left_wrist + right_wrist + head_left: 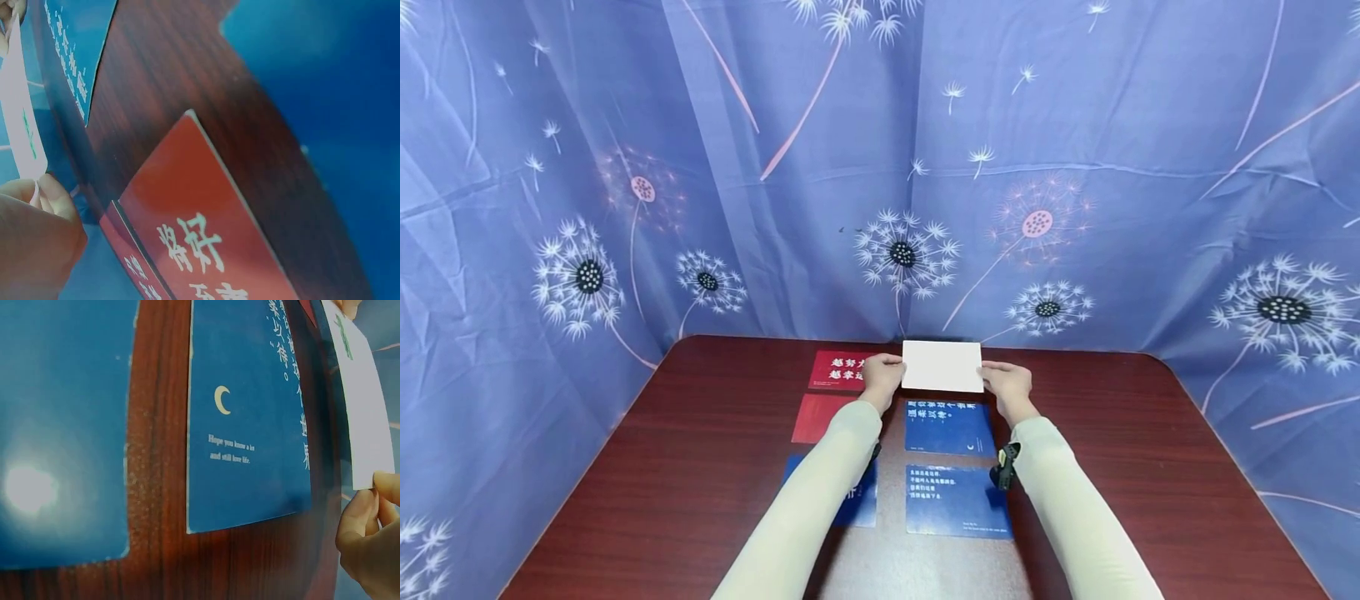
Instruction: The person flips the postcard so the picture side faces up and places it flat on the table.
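Both hands hold a white card [942, 366] by its two ends, near the back of the table. The left hand [882, 377] pinches its left edge between thumb and finger. On the other end, the right hand [1010, 388] pinches the right edge. Green marks show on the card's face in both wrist views. Just below it lies a blue card [250, 425] with white writing and a yellow moon. Beside the left hand is a red card [831, 371] with white characters, partly covered by that hand.
A second red card [815, 418] and a blue card [867, 510] lie partly under the left sleeve. Another blue card [958, 504] is nearest the front on the right. The brown table [647, 475] meets a blue dandelion-print curtain [820, 250] behind and at the sides.
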{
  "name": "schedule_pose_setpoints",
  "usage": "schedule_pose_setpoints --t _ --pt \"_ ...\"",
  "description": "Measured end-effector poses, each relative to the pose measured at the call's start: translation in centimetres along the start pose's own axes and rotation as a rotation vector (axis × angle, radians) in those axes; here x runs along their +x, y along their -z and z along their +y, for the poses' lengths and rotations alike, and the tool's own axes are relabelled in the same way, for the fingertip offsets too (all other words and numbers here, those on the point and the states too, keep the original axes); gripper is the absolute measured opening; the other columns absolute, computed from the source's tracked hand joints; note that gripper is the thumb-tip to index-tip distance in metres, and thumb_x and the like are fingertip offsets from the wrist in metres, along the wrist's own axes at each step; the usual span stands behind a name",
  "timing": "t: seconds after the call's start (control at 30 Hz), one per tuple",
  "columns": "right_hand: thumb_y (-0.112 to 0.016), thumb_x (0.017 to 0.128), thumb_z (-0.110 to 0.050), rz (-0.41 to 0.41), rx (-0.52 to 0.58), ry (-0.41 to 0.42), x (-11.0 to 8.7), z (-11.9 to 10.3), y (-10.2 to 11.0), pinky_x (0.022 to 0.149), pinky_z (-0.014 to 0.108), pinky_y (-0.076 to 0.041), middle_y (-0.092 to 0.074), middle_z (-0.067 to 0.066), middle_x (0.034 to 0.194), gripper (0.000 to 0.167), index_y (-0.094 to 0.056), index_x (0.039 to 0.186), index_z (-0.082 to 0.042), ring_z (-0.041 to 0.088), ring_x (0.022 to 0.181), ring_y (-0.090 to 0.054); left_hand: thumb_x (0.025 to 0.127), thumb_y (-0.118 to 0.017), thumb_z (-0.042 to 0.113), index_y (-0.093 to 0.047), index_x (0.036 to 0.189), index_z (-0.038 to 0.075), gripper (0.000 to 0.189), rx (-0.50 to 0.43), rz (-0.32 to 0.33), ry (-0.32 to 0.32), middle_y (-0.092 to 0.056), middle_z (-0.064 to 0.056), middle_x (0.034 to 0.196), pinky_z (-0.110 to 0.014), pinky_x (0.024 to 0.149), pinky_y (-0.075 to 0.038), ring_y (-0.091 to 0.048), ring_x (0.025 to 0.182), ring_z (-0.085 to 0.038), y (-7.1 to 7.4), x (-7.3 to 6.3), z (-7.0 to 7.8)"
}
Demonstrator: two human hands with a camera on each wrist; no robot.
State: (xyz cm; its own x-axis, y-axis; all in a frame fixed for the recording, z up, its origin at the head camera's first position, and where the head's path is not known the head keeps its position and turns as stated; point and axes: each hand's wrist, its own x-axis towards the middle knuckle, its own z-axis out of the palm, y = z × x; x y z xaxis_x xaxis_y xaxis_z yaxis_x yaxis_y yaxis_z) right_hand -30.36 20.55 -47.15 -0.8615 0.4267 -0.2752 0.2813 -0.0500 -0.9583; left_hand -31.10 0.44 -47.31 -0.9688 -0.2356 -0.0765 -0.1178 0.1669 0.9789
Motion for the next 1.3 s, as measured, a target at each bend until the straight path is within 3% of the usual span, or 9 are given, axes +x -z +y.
schedule_pose_setpoints --t 0.2,0.33,0.47,0.63,0.73,0.9,1.13,1.3 --pt "-0.07 0.082 0.003 0.005 0.022 0.047 0.1 0.1 0.0 0.069 0.026 -0.056 -0.067 -0.001 0.076 0.029 -0.068 0.111 0.008 0.007 0.066 -0.062 0.085 -0.067 -0.001 -0.072 0.096 -0.005 0.013 -0.09 -0.016 0.009 -0.071 -0.02 0.087 -0.032 0.064 -0.056 -0.068 0.074 -0.027 0.2 0.6 0.0" --pt "-0.07 0.082 0.004 0.012 0.041 0.101 0.0 0.1 -0.1 0.07 0.028 -0.057 -0.069 0.003 0.078 0.029 -0.067 0.11 0.01 0.007 0.064 -0.064 0.085 -0.067 -0.001 -0.072 0.096 -0.004 0.012 -0.133 -0.023 0.002 -0.071 -0.019 0.088 -0.036 0.068 -0.058 -0.068 0.074 -0.026 0.3 0.6 0.1" --pt "-0.069 0.082 0.004 0.006 0.074 0.12 0.0 0.1 -0.2 0.077 0.033 -0.057 -0.071 0.008 0.085 0.027 -0.067 0.109 0.011 0.008 0.064 -0.065 0.086 -0.066 -0.003 -0.072 0.096 -0.006 0.012 -0.18 -0.016 -0.013 -0.07 -0.02 0.087 -0.039 0.072 -0.058 -0.068 0.077 -0.03 0.3 0.5 0.0" --pt "-0.068 0.082 0.006 0.026 0.123 0.135 -0.1 0.0 -0.3 0.087 0.04 -0.054 -0.069 0.005 0.081 0.027 -0.066 0.108 0.013 0.008 0.067 -0.065 0.088 -0.064 0.001 -0.072 0.096 -0.006 0.013 -0.191 0.012 -0.01 -0.07 -0.019 0.086 -0.04 0.074 -0.058 -0.068 0.079 -0.033 0.0 0.6 -0.1" --pt "-0.065 0.085 0.001 0.042 0.146 0.128 0.0 -0.1 -0.5 0.088 0.039 -0.053 -0.07 0.011 0.087 0.028 -0.065 0.111 0.013 0.014 0.075 -0.068 0.093 -0.06 0.007 -0.071 0.099 -0.008 0.019 -0.207 0.007 0.01 -0.069 -0.022 0.092 -0.039 0.079 -0.057 -0.069 0.086 -0.033 -0.3 0.8 -0.1" --pt "-0.056 0.096 -0.016 0.074 0.223 0.076 0.2 -0.4 -0.9 0.087 0.031 -0.053 -0.064 0.026 0.116 0.034 -0.063 0.117 0.01 0.023 0.094 -0.068 0.101 -0.05 0.02 -0.068 0.106 -0.01 0.036 -0.216 -0.034 0.013 -0.068 -0.024 0.105 -0.035 0.087 -0.054 -0.067 0.1 -0.033 -0.6 1.0 0.0" --pt "-0.052 0.098 -0.035 0.086 0.277 0.016 0.1 -0.6 -0.9 0.084 0.029 -0.054 -0.065 0.022 0.114 0.052 -0.059 0.121 0.011 0.013 0.079 -0.07 0.099 -0.054 0.029 -0.068 0.108 -0.009 0.041 -0.241 -0.048 0.026 -0.068 -0.022 0.107 -0.036 0.092 -0.051 -0.066 0.102 -0.031 -0.3 1.2 -0.1" --pt "-0.052 0.098 -0.035 0.055 0.282 -0.004 -0.1 -0.6 -0.8 0.089 0.035 -0.052 -0.062 0.024 0.117 0.055 -0.054 0.123 0.013 0.018 0.084 -0.07 0.095 -0.062 0.031 -0.07 0.105 -0.007 0.04 -0.229 -0.058 0.025 -0.07 -0.02 0.103 -0.033 0.089 -0.053 -0.067 0.1 -0.028 -0.2 1.2 -0.2"
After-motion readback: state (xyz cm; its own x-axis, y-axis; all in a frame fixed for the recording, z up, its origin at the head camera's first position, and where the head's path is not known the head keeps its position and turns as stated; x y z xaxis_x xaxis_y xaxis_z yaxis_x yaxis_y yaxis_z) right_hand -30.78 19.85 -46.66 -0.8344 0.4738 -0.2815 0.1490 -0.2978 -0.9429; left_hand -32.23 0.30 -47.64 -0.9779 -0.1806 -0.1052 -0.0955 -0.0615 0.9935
